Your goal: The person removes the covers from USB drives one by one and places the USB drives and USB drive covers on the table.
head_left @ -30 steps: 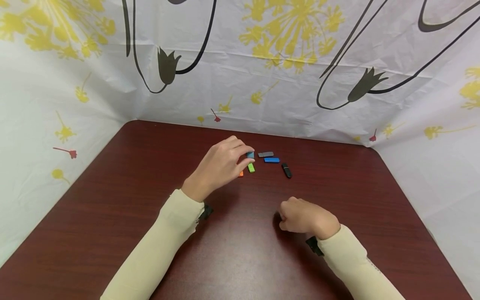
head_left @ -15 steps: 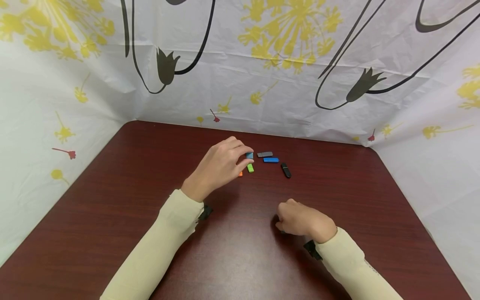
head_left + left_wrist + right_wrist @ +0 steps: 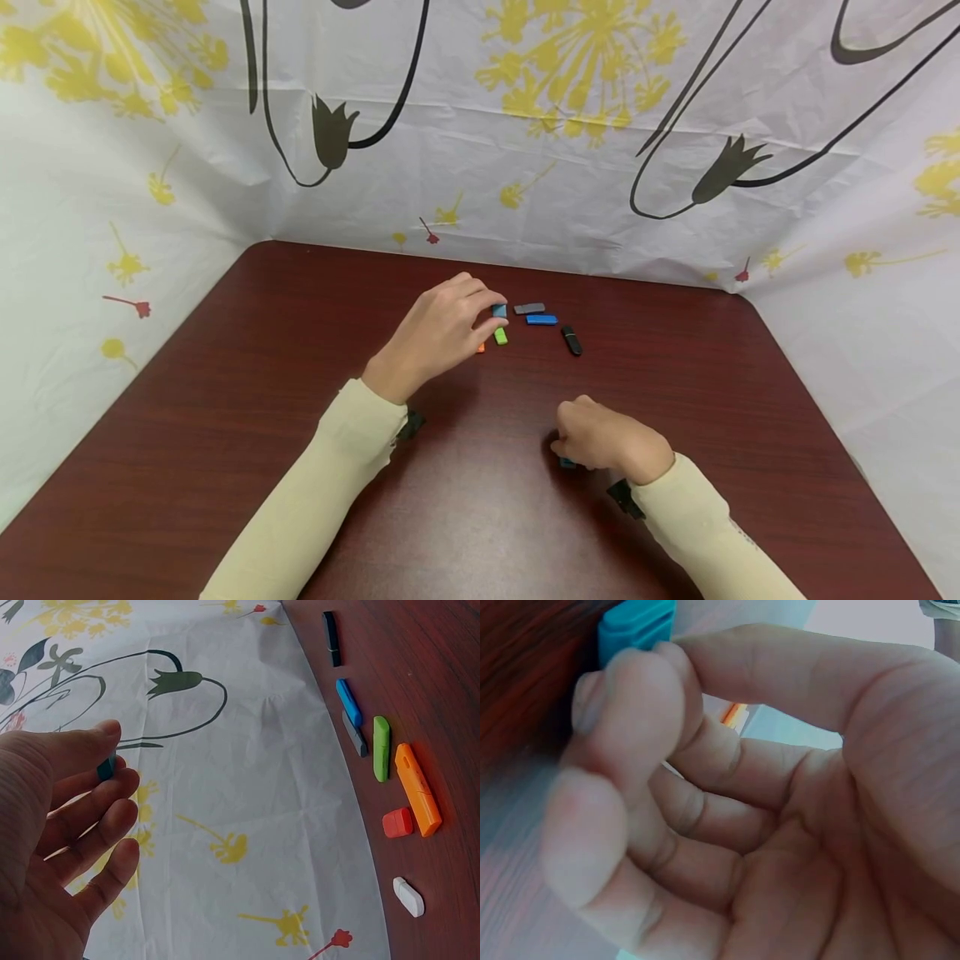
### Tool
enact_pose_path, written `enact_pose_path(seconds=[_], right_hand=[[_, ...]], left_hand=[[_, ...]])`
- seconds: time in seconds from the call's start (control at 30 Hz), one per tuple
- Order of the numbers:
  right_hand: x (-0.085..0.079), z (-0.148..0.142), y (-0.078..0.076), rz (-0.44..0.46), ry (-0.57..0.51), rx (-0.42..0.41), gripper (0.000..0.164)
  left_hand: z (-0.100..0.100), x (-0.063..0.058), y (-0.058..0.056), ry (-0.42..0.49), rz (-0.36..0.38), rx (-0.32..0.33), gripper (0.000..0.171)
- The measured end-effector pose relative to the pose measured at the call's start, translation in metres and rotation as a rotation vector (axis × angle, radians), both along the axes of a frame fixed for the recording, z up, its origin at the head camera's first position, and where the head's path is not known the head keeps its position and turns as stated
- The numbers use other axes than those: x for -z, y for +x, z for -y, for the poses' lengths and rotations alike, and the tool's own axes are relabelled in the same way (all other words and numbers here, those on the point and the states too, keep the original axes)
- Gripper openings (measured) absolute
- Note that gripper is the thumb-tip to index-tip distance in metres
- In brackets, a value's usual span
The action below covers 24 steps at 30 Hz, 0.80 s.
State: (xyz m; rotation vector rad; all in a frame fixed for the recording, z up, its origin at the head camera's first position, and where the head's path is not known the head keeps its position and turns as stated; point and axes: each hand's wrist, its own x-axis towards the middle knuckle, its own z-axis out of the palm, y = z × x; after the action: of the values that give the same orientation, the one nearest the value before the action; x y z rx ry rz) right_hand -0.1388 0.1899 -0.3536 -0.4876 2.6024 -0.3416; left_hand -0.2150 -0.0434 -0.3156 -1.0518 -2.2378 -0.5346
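My left hand (image 3: 442, 325) is raised over the far part of the table, pinching a small teal piece (image 3: 106, 766) between thumb and index finger; its other fingers are loosely curled. Nearer the front, my right hand (image 3: 611, 437) is low at the tabletop with its fingers curled. A ridged teal piece, like a part of a flash drive (image 3: 636, 628), is at its thumb and index fingertips, close over the wood; the head view shows only its edge. Beyond the left fingertips lie a green flash drive (image 3: 500, 336) and an orange flash drive (image 3: 418, 791), mostly hidden in the head view.
Toward the back of the dark red table (image 3: 225, 400) lie a grey flash drive (image 3: 529, 308), a blue one (image 3: 542, 320) and a black one (image 3: 572, 341). A short red piece (image 3: 397, 823) and a white piece (image 3: 409, 897) show in the left wrist view. A patterned sheet (image 3: 420, 183) encloses the table.
My right hand has shifted slightly left and toward me, and the teal piece's edge now shows beneath it. My left hand has stayed nearly still, pinching its teal piece.
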Motion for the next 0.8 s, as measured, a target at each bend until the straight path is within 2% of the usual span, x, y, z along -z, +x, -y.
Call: enact_pose_path(seconds=[0.43, 0.57, 0.7, 0.8], right_hand=[[-0.001, -0.002, 0.001, 0.007, 0.032, -0.018, 0.055], [-0.005, -0.005, -0.001, 0.015, 0.012, -0.016, 0.056], [-0.014, -0.011, -0.007, -0.034, -0.003, -0.004, 0.051], [-0.024, -0.015, -0.013, -0.111, 0.003, -0.004, 0.036]], left_hand=[[-0.001, 0.001, 0.002, -0.004, 0.014, -0.002, 0.023], [-0.001, 0.001, 0.002, -0.009, 0.018, -0.005, 0.024], [-0.002, 0.001, 0.003, -0.032, 0.028, -0.002, 0.026], [-0.005, 0.003, 0.003, -0.059, 0.038, -0.001, 0.027]])
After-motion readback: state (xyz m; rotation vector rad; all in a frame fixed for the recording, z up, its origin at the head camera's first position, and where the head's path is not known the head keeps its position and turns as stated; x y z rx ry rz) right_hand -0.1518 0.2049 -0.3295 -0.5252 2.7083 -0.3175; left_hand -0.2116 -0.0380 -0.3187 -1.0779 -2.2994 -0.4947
